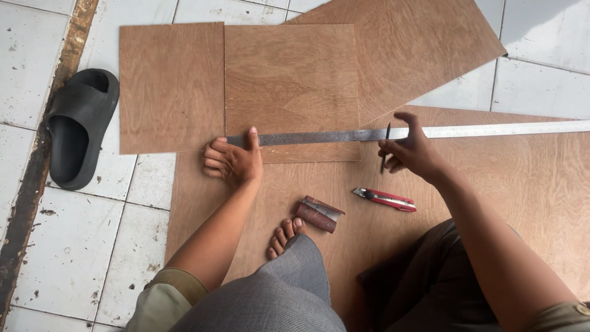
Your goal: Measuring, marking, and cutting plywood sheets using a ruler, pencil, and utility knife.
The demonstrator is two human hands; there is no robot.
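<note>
Left hand point(233, 161) pressed flat on steel ruler point(393, 133), pinning it against plywood square point(292, 86). Right hand point(410, 150) at 3 o'clock gripped pencil point(385, 147), tip against ruler edge.

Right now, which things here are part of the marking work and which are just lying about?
In use: long steel ruler, dark pencil, square brown plywood panel, left hand, right hand.
Lying about: red utility knife, folded sandpaper piece, black rubber slipper.

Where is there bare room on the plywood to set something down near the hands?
Bare plywood lies right of the red utility knife, below the metal ruler, and on the square panel above the ruler. It is crowded between the left hand, the right hand with its pencil, the sandpaper block and the foot.
</note>
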